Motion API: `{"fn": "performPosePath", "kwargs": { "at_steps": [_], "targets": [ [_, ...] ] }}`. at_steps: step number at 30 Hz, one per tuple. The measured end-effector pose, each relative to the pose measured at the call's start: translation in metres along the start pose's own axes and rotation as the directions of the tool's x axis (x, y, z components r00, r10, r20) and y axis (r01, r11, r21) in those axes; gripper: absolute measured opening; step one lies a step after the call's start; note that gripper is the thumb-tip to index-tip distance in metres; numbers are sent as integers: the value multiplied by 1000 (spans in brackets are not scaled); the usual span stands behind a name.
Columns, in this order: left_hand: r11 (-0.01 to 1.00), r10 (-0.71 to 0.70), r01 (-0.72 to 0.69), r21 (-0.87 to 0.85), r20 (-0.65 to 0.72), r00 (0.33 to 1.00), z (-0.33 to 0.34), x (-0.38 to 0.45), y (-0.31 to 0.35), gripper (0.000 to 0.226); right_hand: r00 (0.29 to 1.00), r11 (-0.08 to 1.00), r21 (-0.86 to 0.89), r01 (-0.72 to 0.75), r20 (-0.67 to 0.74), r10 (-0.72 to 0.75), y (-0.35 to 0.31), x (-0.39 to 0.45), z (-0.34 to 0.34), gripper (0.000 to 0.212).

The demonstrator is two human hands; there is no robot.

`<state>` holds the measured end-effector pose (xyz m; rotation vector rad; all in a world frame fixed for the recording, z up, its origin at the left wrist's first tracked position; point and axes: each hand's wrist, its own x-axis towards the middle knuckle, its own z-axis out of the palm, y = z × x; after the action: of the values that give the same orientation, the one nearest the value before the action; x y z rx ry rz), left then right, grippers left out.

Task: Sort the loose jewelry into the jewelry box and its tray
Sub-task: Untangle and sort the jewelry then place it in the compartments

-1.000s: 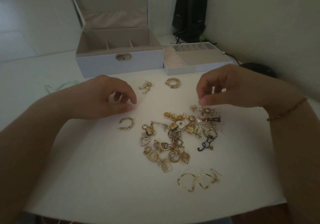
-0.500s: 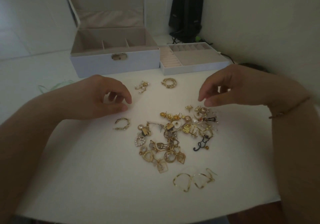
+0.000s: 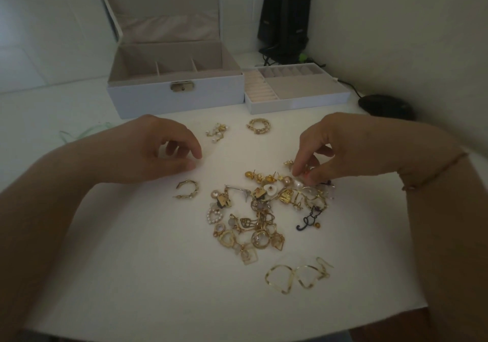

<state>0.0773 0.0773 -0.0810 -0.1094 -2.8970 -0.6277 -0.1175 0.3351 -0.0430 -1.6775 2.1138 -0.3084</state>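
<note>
A heap of gold and pearl jewelry (image 3: 266,209) lies mid-table. My right hand (image 3: 332,149) reaches down onto its top right corner, thumb and forefinger pinched on a small pearl earring (image 3: 307,174). My left hand (image 3: 148,151) rests curled on the table to the left, holding nothing, just above a gold half-hoop (image 3: 187,189). The white jewelry box (image 3: 174,96) stands with its lid up at the back, its compartments bare. Its tray (image 3: 298,101) sits beside it on the right.
A gold chain hoop (image 3: 258,125) and a pearl cluster earring (image 3: 217,131) lie in front of the box. Large thin twisted hoops (image 3: 295,275) lie near the front edge. Two black speakers (image 3: 285,22) and a dark mouse (image 3: 385,106) sit at the back right.
My right hand has dropped from hovering above the heap onto its top right corner and closed its fingertips on a small earring. My left hand has stayed put.
</note>
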Motion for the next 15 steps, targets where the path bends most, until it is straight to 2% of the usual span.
{"fn": "performPosePath", "kwargs": {
  "at_steps": [5,10,13,15],
  "targets": [
    [1000,-2,2,5,-1,1000,0,-1,0,33,999,995,-100,29,35,-25,-8,3,4,17],
    [1000,-13,13,4,-1,1000,-1,-1,-1,32,999,985,-167,54,1,-54,-8,6,8,19],
    [1000,-12,12,1,-2,1000,-1,-1,-2,32,993,991,-79,108,-45,-111,-7,0,0,23],
    [1000,-7,7,-6,-10,1000,-1,-1,-3,33,972,986,11,168,-168,-164,-2,-6,-9,22]
  ]
}}
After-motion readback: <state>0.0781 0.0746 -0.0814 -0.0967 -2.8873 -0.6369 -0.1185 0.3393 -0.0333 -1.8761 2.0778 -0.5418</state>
